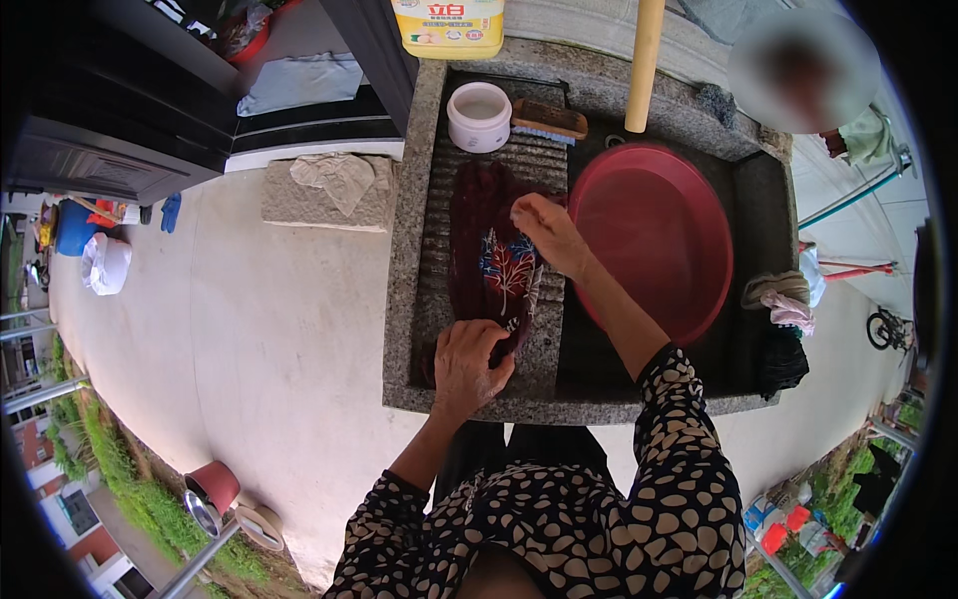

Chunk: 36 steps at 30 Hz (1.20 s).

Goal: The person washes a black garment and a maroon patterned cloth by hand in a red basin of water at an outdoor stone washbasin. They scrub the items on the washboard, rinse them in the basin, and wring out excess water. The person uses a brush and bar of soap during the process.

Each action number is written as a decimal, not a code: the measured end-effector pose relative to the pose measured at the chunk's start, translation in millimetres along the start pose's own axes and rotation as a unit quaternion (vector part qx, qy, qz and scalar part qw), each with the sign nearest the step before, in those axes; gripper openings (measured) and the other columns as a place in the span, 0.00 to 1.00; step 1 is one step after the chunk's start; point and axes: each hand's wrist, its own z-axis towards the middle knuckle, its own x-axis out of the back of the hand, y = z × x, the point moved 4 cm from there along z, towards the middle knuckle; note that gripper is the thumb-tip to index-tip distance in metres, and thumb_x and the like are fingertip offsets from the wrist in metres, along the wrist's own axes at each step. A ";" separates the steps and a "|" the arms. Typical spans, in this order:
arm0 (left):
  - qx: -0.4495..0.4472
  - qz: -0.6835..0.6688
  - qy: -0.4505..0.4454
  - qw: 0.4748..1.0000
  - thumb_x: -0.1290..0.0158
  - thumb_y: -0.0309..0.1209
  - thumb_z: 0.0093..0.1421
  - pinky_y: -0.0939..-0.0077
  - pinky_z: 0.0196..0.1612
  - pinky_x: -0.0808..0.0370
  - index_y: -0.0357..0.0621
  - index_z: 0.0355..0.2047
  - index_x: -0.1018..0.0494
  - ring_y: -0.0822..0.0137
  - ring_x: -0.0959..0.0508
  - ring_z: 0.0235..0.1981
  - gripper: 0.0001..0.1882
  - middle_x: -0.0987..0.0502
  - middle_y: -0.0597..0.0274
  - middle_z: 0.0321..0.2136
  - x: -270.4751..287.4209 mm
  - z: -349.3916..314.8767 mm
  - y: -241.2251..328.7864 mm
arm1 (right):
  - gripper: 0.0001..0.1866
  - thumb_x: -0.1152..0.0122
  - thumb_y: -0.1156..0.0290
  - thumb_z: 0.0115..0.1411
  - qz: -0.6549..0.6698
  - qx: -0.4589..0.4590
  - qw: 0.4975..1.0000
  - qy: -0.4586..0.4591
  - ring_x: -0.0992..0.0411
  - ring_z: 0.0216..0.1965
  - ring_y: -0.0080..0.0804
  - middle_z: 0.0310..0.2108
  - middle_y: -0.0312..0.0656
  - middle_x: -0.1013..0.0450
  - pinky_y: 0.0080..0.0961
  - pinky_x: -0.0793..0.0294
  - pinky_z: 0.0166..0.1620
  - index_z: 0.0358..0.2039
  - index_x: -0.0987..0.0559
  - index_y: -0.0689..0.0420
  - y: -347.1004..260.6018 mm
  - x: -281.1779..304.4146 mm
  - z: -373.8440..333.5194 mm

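Occupying the middle of the head view, one dark red garment (474, 215), with a printed branching motif (511, 268) in red, blue and white, laid lengthwise on the ribbed washboard (544, 354) at the left side of a speckled stone sink (401, 260). Left hand (469, 361): back upward, fingers bent over the near end of the garment, touching it; whether the fabric is pinched cannot be told. Right hand (551, 232): fingers curled, at the right edge of the garment's upper part; whether it grasps cloth or is merely against it cannot be told. Sleeves (681, 424), dark with pale spots, both pushed up the forearms. Beyond the garment, on the same side: one pale round tub (479, 125), lidless, and just beside it one wooden brush (549, 118), bluish bristles facing the person. In the sink's right-hand well: one large round red basin (722, 235). Above its far edge: one light wooden pole (645, 75). At the far left corner: one yellow container (451, 30), partly cut off. Over the right rim: several bunched cloths (780, 299), beige, pink and black. On the floor, left of the sink: one stone slab (319, 217) bearing a crumpled beige cloth (337, 180).
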 end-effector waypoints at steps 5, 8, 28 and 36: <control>-0.022 -0.001 0.002 1.000 0.37 0.26 0.39 0.63 0.43 0.32 0.45 0.28 0.28 0.59 0.26 0.36 0.14 0.24 0.63 0.31 -6.7 -7.5 -7.0 | 0.16 0.39 0.73 0.52 -0.402 0.326 0.855 -0.042 0.35 0.42 0.39 0.40 0.41 0.34 0.34 0.35 0.45 0.42 0.29 0.56 -4.8 -45.9 -79.6; -0.051 -0.030 0.012 0.998 0.37 0.23 0.39 0.62 0.43 0.32 0.45 0.28 0.27 0.59 0.26 0.36 0.15 0.24 0.62 0.31 -11.2 -6.9 -2.8 | 0.21 0.39 0.72 0.52 -0.481 0.221 0.838 0.130 0.35 0.46 0.42 0.44 0.45 0.34 0.37 0.34 0.47 0.47 0.31 0.60 5.6 19.1 -22.9; -0.091 -0.034 0.006 0.995 0.38 0.21 0.41 0.62 0.40 0.31 0.44 0.28 0.27 0.57 0.26 0.34 0.13 0.24 0.62 0.29 1.2 -18.8 7.1 | 0.32 0.55 0.48 0.62 -0.506 0.250 0.821 0.081 0.51 0.66 0.39 0.65 0.46 0.49 0.47 0.57 0.66 0.61 0.39 0.54 8.1 -77.0 0.1; -0.052 -0.025 -0.010 0.998 0.39 0.22 0.40 0.64 0.40 0.31 0.43 0.27 0.28 0.60 0.27 0.32 0.12 0.26 0.62 0.27 -1.8 -11.7 9.2 | 0.34 0.60 0.45 0.64 -0.587 0.191 0.784 0.075 0.53 0.67 0.41 0.64 0.42 0.46 0.49 0.59 0.66 0.60 0.38 0.57 9.7 -18.7 -21.6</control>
